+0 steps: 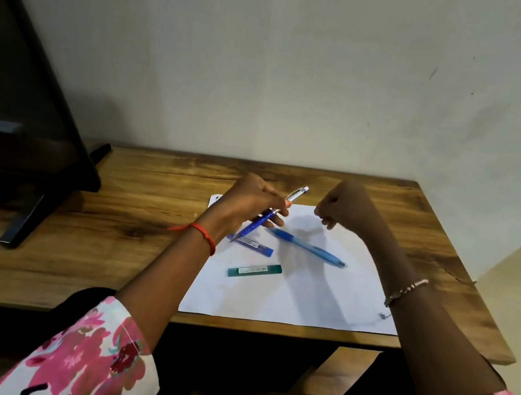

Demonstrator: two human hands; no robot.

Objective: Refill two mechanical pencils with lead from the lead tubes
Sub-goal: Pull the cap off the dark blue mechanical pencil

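While the left hand grips the dark blue pencil, the first refill seems barely begun.
Its fingers curl round the barrel, tip slanting down toward the wrist and the white-capped end raised toward the right hand, which hovers just beside it with fingertips drawn together; whether they pinch anything I cannot tell. The next move probably calls for a fine pinch to pull that cap off. Beneath, on the paper, lie a light blue pencil, a purple lead tube and a green lead tube, apart and apparently closed.
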